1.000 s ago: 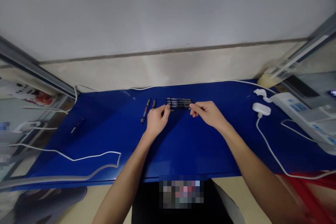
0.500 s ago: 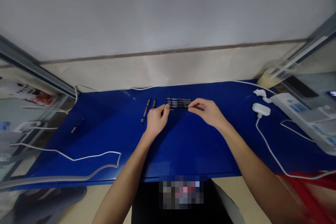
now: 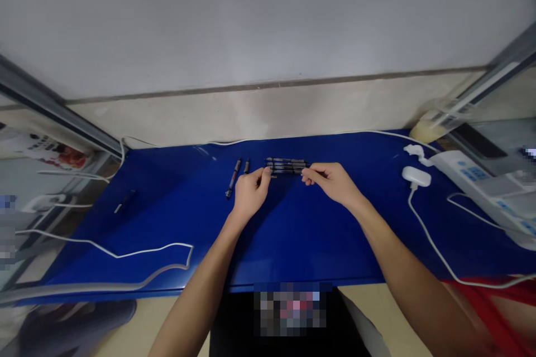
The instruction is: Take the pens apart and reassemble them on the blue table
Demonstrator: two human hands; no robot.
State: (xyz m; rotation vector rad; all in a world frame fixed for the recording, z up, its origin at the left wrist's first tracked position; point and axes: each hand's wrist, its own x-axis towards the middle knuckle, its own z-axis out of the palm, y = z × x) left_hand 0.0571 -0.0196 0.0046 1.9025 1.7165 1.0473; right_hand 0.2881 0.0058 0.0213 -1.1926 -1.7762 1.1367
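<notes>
Both arms reach forward, wrists angled inward, with the left hand point(image 3: 251, 194) and right hand point(image 3: 334, 183) facing each other. Their fingers point(image 3: 267, 171) curl to opposite ends of a tight row of about four dark pens point(image 3: 285, 166); whether they grip or only touch it, I cannot tell. The row lies between the fingers on the blue worktop point(image 3: 301, 248), long axes running left to right. Just left of them sit a red-marked pen point(image 3: 233, 177) and a short pen point(image 3: 247, 166); a dark pen point(image 3: 124, 201) lies well left.
</notes>
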